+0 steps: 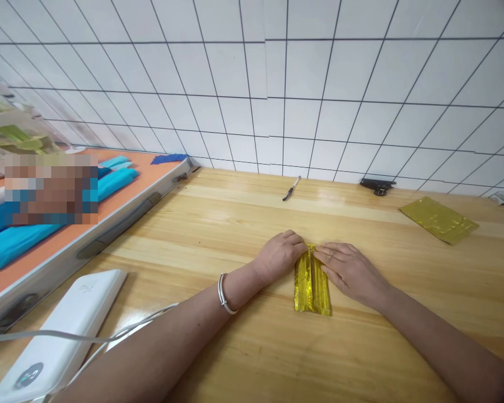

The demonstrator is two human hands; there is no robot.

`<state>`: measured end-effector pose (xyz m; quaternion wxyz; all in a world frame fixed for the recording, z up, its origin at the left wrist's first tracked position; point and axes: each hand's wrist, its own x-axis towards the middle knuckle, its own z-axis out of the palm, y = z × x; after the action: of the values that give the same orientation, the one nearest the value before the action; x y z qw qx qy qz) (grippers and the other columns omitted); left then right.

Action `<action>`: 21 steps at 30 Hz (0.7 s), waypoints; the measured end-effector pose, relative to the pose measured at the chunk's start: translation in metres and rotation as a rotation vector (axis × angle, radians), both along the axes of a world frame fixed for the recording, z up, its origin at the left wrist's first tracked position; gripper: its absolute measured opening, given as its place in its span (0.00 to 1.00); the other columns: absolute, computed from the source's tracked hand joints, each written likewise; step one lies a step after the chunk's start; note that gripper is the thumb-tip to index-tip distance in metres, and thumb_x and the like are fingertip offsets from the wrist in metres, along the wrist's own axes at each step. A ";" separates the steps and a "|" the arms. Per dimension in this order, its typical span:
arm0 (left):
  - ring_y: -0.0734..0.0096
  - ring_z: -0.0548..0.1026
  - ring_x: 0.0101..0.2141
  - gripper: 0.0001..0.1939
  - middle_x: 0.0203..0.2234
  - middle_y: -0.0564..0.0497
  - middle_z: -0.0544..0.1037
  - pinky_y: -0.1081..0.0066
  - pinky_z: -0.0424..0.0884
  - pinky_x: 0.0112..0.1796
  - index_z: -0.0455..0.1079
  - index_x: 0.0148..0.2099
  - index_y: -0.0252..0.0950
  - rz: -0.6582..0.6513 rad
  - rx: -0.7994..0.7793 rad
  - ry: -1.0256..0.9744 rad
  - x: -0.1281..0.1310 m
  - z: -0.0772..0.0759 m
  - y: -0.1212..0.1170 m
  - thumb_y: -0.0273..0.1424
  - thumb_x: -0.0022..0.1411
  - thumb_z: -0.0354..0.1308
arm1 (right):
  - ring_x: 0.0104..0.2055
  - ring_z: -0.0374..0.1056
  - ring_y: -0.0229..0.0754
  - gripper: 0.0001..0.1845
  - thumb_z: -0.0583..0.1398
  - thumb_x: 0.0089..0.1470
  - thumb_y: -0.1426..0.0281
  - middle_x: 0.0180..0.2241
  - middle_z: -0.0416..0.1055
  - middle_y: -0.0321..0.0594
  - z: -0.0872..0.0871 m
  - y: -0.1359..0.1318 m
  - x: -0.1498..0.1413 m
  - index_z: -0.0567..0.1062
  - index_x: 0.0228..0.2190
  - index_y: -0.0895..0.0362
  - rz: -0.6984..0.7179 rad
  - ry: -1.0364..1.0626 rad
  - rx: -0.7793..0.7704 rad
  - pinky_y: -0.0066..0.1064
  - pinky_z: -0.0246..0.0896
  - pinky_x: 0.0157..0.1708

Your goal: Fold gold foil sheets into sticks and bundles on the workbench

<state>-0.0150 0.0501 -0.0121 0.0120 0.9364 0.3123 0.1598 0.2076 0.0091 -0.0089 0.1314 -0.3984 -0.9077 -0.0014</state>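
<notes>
A narrow folded piece of shiny gold foil paper [311, 288] lies on the wooden table [243, 235] in front of me. My left hand [279, 254], with a silver bracelet at the wrist, has its fingers curled and presses the paper's upper left edge. From the right, my right hand [348, 268] lies on the paper's upper right edge with fingers held together and stretched flat. Both hands meet at the top of the paper and hide that end.
A flat gold foil sheet [439, 219] lies at the right. A pen [291, 188] and a black clip [377, 185] rest near the tiled wall. A white power bank [63, 336] with a cable sits at lower left. An orange tray [121, 207] holds blue items.
</notes>
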 end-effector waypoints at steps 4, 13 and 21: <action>0.65 0.67 0.44 0.12 0.42 0.47 0.73 0.66 0.63 0.45 0.66 0.48 0.36 -0.027 -0.003 0.065 -0.006 0.008 -0.014 0.28 0.64 0.46 | 0.54 0.59 0.46 0.21 0.48 0.59 0.69 0.51 0.68 0.41 -0.001 0.001 0.002 0.65 0.53 0.53 0.009 0.029 -0.013 0.44 0.55 0.52; 0.62 0.65 0.51 0.18 0.48 0.44 0.70 0.63 0.61 0.48 0.60 0.54 0.35 0.048 -0.029 0.072 -0.003 0.015 -0.037 0.37 0.64 0.46 | 0.44 0.61 0.49 0.23 0.49 0.58 0.61 0.42 0.68 0.47 0.001 0.012 -0.015 0.65 0.53 0.54 -0.085 -0.032 -0.034 0.43 0.59 0.43; 0.64 0.64 0.51 0.21 0.52 0.46 0.66 0.64 0.58 0.51 0.57 0.58 0.37 0.070 -0.053 0.071 -0.008 0.007 -0.030 0.37 0.65 0.43 | 0.59 0.49 0.51 0.24 0.48 0.59 0.61 0.57 0.59 0.44 -0.004 0.001 -0.003 0.64 0.54 0.56 -0.106 -0.118 0.048 0.46 0.50 0.54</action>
<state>-0.0226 0.0199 -0.0047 0.0201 0.9294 0.3491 0.1182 0.2045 0.0101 -0.0129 0.0871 -0.4419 -0.8912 -0.0535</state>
